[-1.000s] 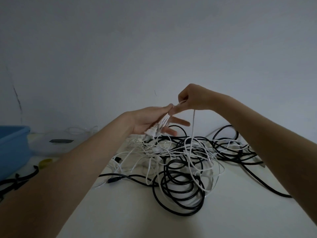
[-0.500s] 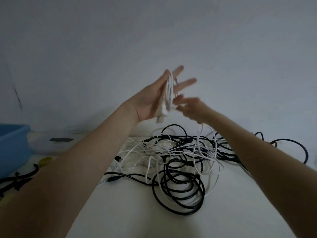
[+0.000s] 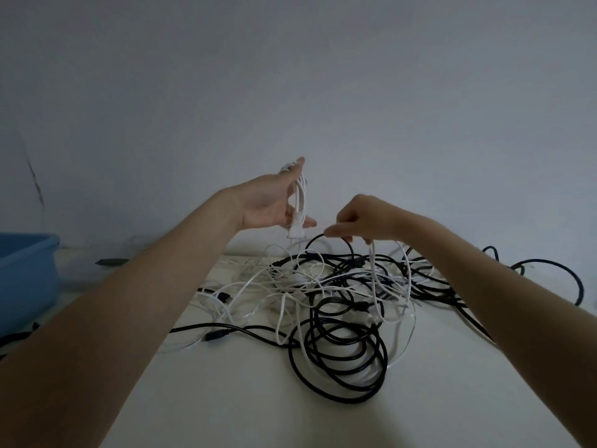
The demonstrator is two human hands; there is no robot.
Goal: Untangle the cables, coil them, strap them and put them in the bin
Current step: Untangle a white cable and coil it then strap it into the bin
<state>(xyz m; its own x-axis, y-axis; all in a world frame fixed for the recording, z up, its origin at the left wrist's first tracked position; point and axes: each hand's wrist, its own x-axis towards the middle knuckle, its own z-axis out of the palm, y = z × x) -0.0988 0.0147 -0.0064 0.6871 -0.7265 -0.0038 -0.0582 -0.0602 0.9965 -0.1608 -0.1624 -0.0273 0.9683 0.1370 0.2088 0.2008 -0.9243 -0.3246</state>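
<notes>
My left hand (image 3: 269,205) is raised above the pile, palm up, with loops of a white cable (image 3: 298,202) wound round it; the thumb presses them and the white plug (image 3: 295,229) hangs below the palm. My right hand (image 3: 361,219) pinches the same white cable just right of the left hand, and the strand drops from it into the pile. A tangle of white cables (image 3: 290,286) and black cables (image 3: 342,344) lies on the white table (image 3: 226,399).
A blue bin (image 3: 26,276) stands at the left edge of the table. Black straps (image 3: 19,334) lie in front of it. A black cable loop (image 3: 555,276) trails off to the right. A grey wall rises behind the table.
My left hand has come down a little from its raised position and closed its fingers more on the white loops. My right hand moved right and down along the white strand.
</notes>
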